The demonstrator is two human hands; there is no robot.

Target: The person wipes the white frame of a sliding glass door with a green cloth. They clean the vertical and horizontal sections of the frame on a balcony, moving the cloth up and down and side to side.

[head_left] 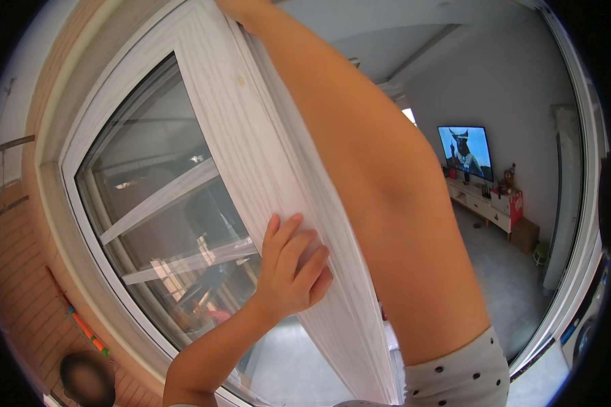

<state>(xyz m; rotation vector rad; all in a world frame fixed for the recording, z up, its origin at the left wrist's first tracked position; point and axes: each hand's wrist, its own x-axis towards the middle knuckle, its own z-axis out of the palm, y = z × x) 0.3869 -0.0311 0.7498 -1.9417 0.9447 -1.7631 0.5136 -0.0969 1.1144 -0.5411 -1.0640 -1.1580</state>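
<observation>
A tall white panel with a wood-grain frame (251, 122) fills the left and middle of the view, slanting from the top down toward the lower edge. The person's bare right arm (380, 183) crosses in front of it, rising from the lower right to the top. Within the frame sits a large, clear glass pane (149, 203), with white bars showing in it; whether they are behind the glass or reflected cannot be told. At the right, a plain grey wall (523, 88) stands over a smooth grey floor (478, 271); at the far left is a tan brick wall (13, 271). A white fabric sleeve with black dots (455, 373) covers the base of the right arm. The left hand (288, 275) lies against the face of the frame, beside the pane, fingers spread and loosely bent. The right hand (246, 12) is at the frame's upper end, mostly cut off by the picture's edge, so its grip cannot be told. Smaller, inside the room, are a long white low cabinet (477, 205), a flat black-edged television (466, 153) and a brown cardboard box (525, 235).
</observation>
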